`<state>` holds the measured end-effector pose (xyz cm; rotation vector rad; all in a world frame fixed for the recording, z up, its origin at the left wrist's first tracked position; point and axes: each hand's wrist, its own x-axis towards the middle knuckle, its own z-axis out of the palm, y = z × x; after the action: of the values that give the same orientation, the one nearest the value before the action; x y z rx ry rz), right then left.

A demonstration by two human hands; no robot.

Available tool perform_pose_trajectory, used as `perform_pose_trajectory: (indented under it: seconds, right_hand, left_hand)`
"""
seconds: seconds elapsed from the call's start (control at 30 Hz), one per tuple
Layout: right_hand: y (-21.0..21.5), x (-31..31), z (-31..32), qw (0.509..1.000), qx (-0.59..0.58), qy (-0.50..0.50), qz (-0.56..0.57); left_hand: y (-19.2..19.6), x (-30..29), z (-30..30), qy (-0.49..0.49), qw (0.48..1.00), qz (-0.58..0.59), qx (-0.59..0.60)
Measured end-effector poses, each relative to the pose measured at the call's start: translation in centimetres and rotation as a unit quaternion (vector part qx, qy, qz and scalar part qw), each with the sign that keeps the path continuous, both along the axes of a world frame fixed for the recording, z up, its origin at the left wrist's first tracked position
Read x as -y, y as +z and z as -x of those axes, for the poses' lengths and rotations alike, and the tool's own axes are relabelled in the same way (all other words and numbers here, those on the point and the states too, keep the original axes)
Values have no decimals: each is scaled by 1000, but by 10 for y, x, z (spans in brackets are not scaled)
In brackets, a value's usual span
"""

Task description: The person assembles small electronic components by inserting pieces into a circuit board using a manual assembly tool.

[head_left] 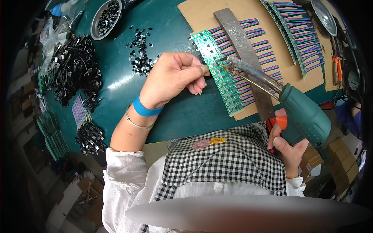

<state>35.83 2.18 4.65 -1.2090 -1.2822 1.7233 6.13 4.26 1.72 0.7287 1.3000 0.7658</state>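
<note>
My right hand (285, 145) is wrapped round the grip of a green soldering gun (307, 114) with an orange trigger. Its metal tip reaches over the middle of a green circuit board panel (206, 48). At the panel's left edge, my left hand (175, 75) is closed in a pinch; what its fingertips hold is hidden. Small black parts show along that edge near the fingers. Rows of multicoloured wires (264, 48) run from the panel's right side. Across them lies a flat metal bar (237, 33).
Loose black connectors (140, 54) lie left of the panel, below a metal bowl (105, 19) of similar parts. Bundled black cables (72, 70) are piled at the left. Another wired panel (287, 35) rests on the cardboard (196, 13) at right. Orange-handled pliers (338, 69) lie beyond.
</note>
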Motion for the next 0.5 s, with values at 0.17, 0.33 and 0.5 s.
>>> perform_pose_trajectory:
  seconds: [0.17, 0.33, 0.5]
  right_hand:
    - [-2, 1, 1, 1000, -1, 8, 9]
    - [-2, 2, 1, 1000, 1, 8, 7]
    - [-3, 1, 3, 1000, 0, 9, 16]
  left_hand:
    - [-1, 0, 1, -5, 1000, 5, -5]
    - [-3, -1, 1, -11, 1000, 11, 4]
    - [-7, -1, 2, -10, 1000, 8, 6]
